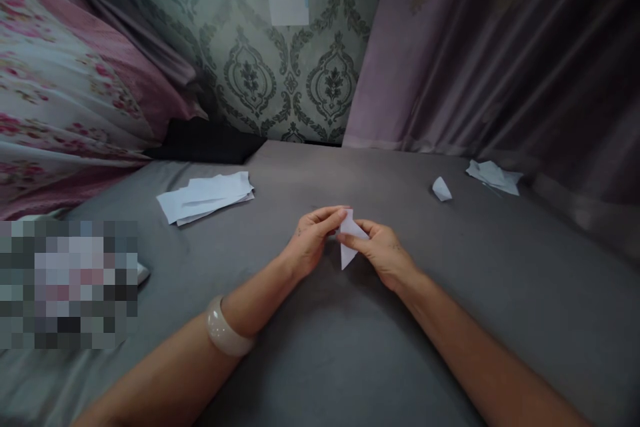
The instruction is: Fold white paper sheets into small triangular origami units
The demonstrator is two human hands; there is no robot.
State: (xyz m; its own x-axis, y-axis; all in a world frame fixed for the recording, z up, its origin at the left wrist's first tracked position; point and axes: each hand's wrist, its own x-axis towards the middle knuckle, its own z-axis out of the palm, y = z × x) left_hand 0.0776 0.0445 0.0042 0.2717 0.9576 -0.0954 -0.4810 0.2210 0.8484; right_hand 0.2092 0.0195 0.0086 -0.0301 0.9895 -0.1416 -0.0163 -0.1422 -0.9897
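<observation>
A small folded piece of white paper (349,241) with a pointed lower tip is held between both hands above the grey sheet (320,347). My left hand (313,240) pinches its upper left edge with fingers curled. My right hand (383,252) grips its right side, thumb pressed on the paper. A pale bangle (226,330) circles my left wrist.
A stack of white paper sheets (205,197) lies to the left. A small folded paper shape (441,189) and a crumpled pile of paper (494,176) lie at the right. Curtains, patterned wallpaper, a floral cloth and a dark cushion (205,141) bound the bed.
</observation>
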